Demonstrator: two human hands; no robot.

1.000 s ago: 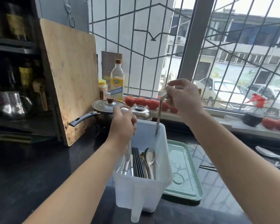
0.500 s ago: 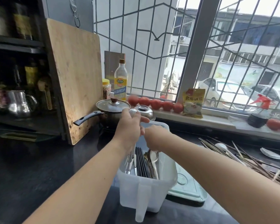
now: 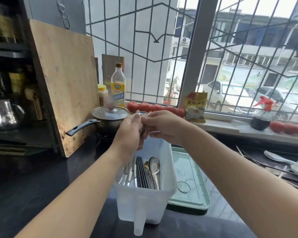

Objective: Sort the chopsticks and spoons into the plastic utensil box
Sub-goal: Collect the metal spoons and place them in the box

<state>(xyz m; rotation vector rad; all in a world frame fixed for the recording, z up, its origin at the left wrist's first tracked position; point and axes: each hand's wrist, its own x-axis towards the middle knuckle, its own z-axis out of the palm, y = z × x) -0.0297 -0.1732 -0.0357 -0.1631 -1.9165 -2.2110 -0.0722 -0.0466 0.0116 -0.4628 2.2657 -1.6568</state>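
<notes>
- Utensil box (image 3: 141,206): translucent white plastic, rectangular, tall-walled, with a moulded spout-like leg on its near face. I see it standing on the dark glossy bench (image 3: 41,186), near centre.
- Chopsticks (image 3: 142,172): a bundle of dark, slim, straight sticks standing in the box, in the middle of it.
- Spoons (image 3: 155,167): polished metal, oval bowls upward, one gold-toned; they stand in the box just right of the chopsticks.
- Pale utensils (image 3: 130,170): white-and-metal handles at the left side of the box, under my left hand.
- Left hand (image 3: 129,133): above the far left part of the box, fingers curled round the tops of the pale utensils.
- Right hand (image 3: 163,127): touching the left hand above the box, fingers bent; whether they pinch anything I cannot tell.
- Lid (image 3: 189,179): pale green plastic, flat, rimmed, lying on the bench just right of the box.
- Loose utensils (image 3: 282,167): thin sticks and pale spoons scattered on the bench, far right.
- Pot (image 3: 108,117): steel, glass-lidded, black handle, beyond the box.
- Cutting board (image 3: 64,83): worn wood, leaning upright at left.
- Bottle (image 3: 118,86): clear plastic, yellow label, behind the pot.
- Tomatoes (image 3: 144,106): red, round, in a row on the windowsill.
</notes>
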